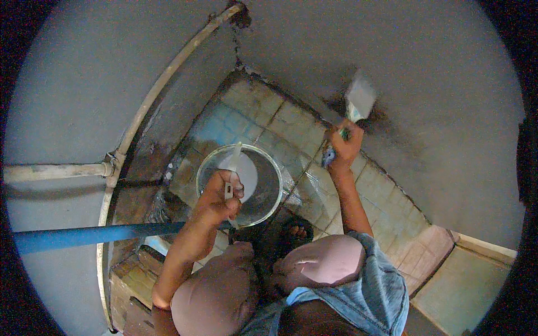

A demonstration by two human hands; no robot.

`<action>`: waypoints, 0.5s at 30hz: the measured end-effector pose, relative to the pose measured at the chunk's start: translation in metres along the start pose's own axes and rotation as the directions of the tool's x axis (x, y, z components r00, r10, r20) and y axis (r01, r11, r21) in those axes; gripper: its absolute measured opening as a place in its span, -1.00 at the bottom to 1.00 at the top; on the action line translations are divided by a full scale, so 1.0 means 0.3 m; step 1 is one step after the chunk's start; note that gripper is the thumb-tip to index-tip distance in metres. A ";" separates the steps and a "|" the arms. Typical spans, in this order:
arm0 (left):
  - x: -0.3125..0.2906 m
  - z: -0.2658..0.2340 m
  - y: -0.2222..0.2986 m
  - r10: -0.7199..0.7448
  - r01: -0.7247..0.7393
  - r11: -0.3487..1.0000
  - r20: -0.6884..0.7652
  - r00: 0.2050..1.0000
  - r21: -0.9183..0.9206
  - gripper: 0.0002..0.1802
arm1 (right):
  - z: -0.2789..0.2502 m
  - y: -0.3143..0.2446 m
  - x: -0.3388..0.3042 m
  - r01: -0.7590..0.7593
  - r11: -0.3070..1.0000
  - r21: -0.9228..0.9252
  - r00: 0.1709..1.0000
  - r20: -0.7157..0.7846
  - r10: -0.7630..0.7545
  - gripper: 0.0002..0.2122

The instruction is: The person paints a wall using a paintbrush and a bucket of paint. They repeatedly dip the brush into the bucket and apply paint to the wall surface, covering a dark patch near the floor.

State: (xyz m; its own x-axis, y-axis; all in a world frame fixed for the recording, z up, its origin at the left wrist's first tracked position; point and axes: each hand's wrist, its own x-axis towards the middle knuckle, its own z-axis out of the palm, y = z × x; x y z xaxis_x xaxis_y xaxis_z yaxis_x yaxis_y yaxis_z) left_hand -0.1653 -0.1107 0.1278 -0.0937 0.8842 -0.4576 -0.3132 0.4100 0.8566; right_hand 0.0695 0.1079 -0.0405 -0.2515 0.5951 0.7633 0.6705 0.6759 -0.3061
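My left hand [217, 197] is closed round a pale, flat spreader [238, 158], seen nearly edge-on, with a slot in it. It is held above a round bucket [278, 197] that has white paste [247, 175] in its bottom. Farther forward on the right, my right hand [348, 144] grips a putty knife [361, 99]. Its wide, light blade is up by the grey wall [426, 117], over a dark patch; whether it touches cannot be made out. Something blue [328, 157] shows at the lower side of my right fist, its kind unclear.
Worn, stained tiles [291, 126] cover the floor between two walls. A pale pipe [151, 103] runs along the left wall, joined by a side pipe [56, 172]. A blue pole [95, 237] reaches in from the left, behind my left forearm. My bent knees are close to the bucket.
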 end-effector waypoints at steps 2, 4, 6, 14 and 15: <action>0.005 0.001 0.008 -0.007 0.007 1.000 0.012 1.000 0.009 -0.48 | 0.014 0.009 -0.029 0.153 0.987 -0.050 0.987 -0.049 -0.156 -0.61; 0.017 0.007 0.016 0.017 -0.017 1.000 0.032 0.999 -0.002 -0.51 | 0.114 0.085 -0.114 0.076 0.988 -0.132 0.986 0.155 -0.056 -0.64; 0.025 0.017 0.030 0.070 -0.069 0.997 0.046 0.996 -0.033 -0.58 | 0.187 0.109 -0.186 0.019 0.979 -0.203 0.918 0.391 0.063 -0.60; 0.027 -0.002 0.025 0.056 -0.053 0.997 0.051 0.997 -0.062 -0.63 | 0.239 0.060 -0.194 -0.085 0.994 0.072 0.820 0.572 0.029 -0.55; 0.031 -0.003 0.024 0.057 -0.055 0.997 0.047 0.997 -0.051 -0.63 | 0.250 0.072 -0.180 -0.129 0.984 0.120 0.831 0.554 0.041 -0.55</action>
State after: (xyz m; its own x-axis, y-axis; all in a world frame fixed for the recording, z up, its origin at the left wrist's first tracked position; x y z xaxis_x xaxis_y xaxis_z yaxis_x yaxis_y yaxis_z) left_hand -0.1693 -0.0997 0.1294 -0.0667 0.9158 -0.3962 -0.3555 0.3492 0.8670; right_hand 0.0452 0.1229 -0.1311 -0.5683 0.7637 0.3063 0.6089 0.6407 -0.4678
